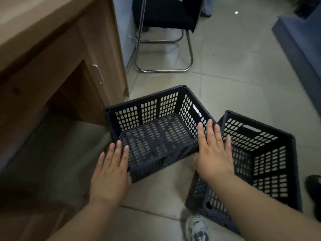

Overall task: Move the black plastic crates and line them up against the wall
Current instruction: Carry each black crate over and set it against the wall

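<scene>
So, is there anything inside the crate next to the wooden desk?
No, the crate by the desk holds nothing; only its own slotted floor shows through the open top.

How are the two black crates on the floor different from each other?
The left crate sits beside the wooden desk; the right crate sits farther out. Both flat hands flank the left crate, left hand at its near corner, right hand at its right side; no hand holds the right crate. They are turned at different angles. Both are black, slotted and empty.
</scene>
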`<move>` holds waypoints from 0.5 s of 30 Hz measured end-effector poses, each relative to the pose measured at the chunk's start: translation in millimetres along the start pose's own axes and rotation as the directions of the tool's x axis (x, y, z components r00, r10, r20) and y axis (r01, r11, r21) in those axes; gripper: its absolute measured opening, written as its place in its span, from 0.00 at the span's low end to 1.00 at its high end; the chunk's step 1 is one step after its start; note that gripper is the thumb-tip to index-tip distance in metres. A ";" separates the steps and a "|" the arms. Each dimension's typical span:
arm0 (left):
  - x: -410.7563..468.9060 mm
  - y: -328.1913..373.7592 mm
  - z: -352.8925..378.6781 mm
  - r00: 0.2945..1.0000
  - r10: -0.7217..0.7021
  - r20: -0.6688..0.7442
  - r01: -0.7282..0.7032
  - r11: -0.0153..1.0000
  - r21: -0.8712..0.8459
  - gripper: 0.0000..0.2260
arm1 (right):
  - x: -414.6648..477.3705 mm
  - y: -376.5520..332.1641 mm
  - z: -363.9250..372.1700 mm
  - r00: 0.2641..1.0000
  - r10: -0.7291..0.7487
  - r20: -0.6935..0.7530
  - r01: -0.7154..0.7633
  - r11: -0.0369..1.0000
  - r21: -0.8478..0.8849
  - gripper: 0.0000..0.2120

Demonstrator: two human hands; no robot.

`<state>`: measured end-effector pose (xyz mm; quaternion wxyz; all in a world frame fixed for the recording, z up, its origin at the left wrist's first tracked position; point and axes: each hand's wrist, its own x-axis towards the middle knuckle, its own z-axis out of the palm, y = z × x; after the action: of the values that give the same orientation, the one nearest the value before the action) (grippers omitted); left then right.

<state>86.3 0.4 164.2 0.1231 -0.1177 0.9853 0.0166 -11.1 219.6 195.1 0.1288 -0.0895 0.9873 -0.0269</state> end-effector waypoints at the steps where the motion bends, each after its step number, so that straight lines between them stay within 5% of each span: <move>1: 12.5 1.7 4.6 1.000 -0.016 0.005 0.016 1.000 0.004 0.30 | 17.2 3.3 3.9 1.000 -0.004 0.011 0.004 1.000 -0.008 0.39; 15: 169.2 3.0 105.5 0.946 -0.318 0.063 0.316 0.948 0.045 0.32 | 259.7 71.2 95.7 0.988 -0.115 0.104 0.133 0.973 -0.188 0.39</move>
<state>-48.6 -28.8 20.3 0.1604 -0.2718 0.9488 -0.0162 -245.2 239.0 32.6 0.1629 -0.1644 0.9706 0.0660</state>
